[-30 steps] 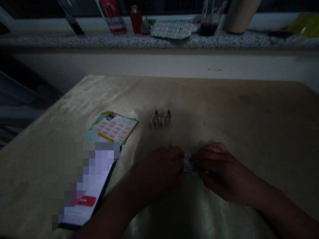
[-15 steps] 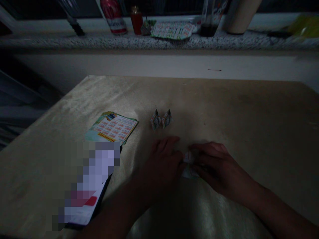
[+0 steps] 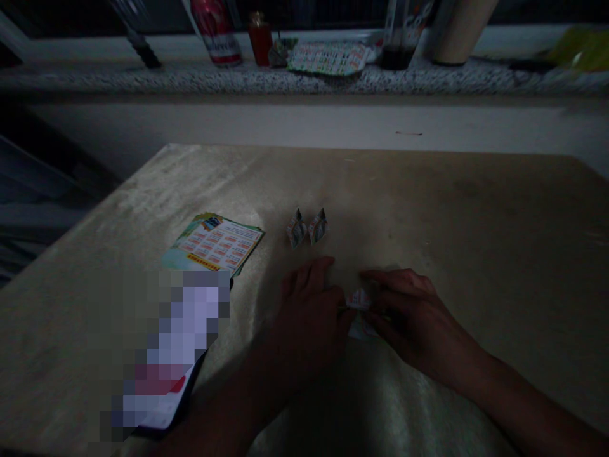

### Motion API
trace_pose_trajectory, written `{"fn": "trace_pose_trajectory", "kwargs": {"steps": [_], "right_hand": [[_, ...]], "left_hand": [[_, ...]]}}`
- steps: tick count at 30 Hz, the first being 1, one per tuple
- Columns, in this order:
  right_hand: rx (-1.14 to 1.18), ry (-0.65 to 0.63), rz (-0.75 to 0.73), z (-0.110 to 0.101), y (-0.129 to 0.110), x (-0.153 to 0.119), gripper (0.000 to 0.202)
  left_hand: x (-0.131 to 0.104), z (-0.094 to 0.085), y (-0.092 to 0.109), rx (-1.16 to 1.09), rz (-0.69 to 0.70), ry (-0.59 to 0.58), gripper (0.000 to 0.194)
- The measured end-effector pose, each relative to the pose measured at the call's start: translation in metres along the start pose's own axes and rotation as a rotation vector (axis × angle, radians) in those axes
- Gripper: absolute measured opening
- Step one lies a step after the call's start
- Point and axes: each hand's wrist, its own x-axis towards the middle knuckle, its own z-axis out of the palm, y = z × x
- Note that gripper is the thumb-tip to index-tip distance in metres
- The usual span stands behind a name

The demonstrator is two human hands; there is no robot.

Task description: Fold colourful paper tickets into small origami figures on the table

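Between my hands, low over the table, is a small partly folded piece of printed paper [image 3: 359,299] with white and reddish print. My left hand [image 3: 311,311] pinches its left side between thumb and forefinger, the other fingers stretched out above. On its right side, my right hand [image 3: 409,308] grips it between thumb and fingers. My fingers cover much of the paper. Just beyond stand two small folded paper pieces [image 3: 318,227], side by side with pointed tops. Off to the left lies a stack of printed paper sheets [image 3: 221,244], with grids of orange and white boxes.
A phone [image 3: 164,406] with its screen lit, partly blurred out, lies left of my left forearm. Past the table's [image 3: 428,190] far edge, a granite sill [image 3: 266,81] carries a red can [image 3: 219,35], a red bottle [image 3: 260,41], a crumpled printed packet [image 3: 328,58] and a glass with dark liquid [image 3: 399,51].
My left hand has shifted slightly left, and more of the printed paper shows between my hands. The folded pieces and the stack have stayed in place.
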Motion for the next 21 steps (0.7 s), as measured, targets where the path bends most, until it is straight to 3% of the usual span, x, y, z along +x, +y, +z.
{"fn": "trace_pose_trajectory", "kwargs": {"steps": [9, 21], "right_hand": [[-0.014, 0.037, 0.037, 0.003, -0.003, 0.003, 0.008], [-0.084, 0.080, 0.186, 0.005, -0.010, 0.005, 0.013]], "left_hand": [[0.000, 0.001, 0.006, -0.014, -0.101, 0.024, 0.012], [0.002, -0.002, 0.004, -0.002, -0.112, -0.003, 0.016]]}}
